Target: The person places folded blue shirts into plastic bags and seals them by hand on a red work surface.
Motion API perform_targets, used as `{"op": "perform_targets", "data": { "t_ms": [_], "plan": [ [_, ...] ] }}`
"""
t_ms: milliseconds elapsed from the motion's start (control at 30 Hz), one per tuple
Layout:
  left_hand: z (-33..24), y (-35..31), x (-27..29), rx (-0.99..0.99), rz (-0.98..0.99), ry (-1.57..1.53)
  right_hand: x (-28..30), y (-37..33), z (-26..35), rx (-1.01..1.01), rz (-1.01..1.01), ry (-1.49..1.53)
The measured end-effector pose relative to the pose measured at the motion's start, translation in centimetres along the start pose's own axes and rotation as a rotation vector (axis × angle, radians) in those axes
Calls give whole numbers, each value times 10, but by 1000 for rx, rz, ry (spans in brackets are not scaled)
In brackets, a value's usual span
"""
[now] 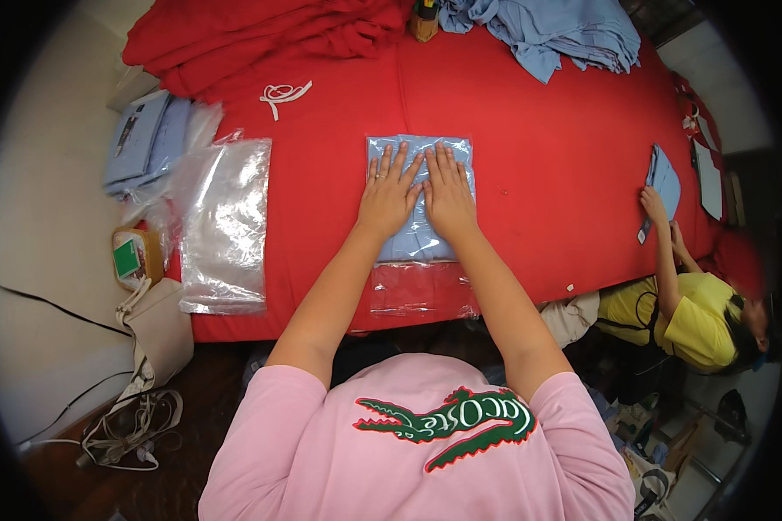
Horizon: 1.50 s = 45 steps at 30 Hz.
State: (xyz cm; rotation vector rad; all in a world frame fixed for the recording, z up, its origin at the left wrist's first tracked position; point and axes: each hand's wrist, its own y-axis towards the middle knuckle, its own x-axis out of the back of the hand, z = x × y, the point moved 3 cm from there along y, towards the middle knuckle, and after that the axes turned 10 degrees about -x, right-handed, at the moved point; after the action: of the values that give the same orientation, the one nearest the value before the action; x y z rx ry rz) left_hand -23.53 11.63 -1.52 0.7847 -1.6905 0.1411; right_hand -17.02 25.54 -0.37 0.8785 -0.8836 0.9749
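A folded light blue garment (419, 239) lies inside a clear plastic bag (417, 291) on the red cloth-covered table (556, 182). The bag's unfilled end stretches toward me, past the garment's near edge. My left hand (389, 195) rests flat on the left half of the package, fingers outstretched and pointing away from me. Beside it, my right hand (447, 195) presses flat on the right half, its fingers also stretched out. Neither hand grips anything. Part of the garment is hidden under both hands.
Left lie clear plastic bags (222, 234) and bagged blue garments (139, 139). A white cord (282, 95), red fabric (261, 43) and a pile of blue garments (556, 39) sit farther back. At right, a person in yellow (699, 317) handles a folded blue piece (663, 178).
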Motion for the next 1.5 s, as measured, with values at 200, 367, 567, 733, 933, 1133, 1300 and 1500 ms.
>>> {"op": "perform_targets", "data": {
  "t_ms": [200,367,567,733,933,1133,1300,1500],
  "plan": [
    [1,-3,-3,-16,7,0,-1,-6,-4,7,22,-11],
    [-2,3,-3,-40,-6,37,4,-1,-11,52,-19,-10],
    [-8,-67,13,-321,233,-63,24,-56,-23,320,188,-90],
    [-47,-187,62,-310,433,-285,97,-180,-56,323,451,102],
    [-92,-240,62,-290,509,-46,97,-255,-77,321,481,-120],
    [-103,-241,47,-281,230,-130,96,-252,-79,298,350,-4],
    [-110,-227,66,61,83,-574,115,-229,-64,-45,403,456],
    [-90,-163,75,368,-78,-873,81,-198,-77,-464,352,1015]
  ]
}}
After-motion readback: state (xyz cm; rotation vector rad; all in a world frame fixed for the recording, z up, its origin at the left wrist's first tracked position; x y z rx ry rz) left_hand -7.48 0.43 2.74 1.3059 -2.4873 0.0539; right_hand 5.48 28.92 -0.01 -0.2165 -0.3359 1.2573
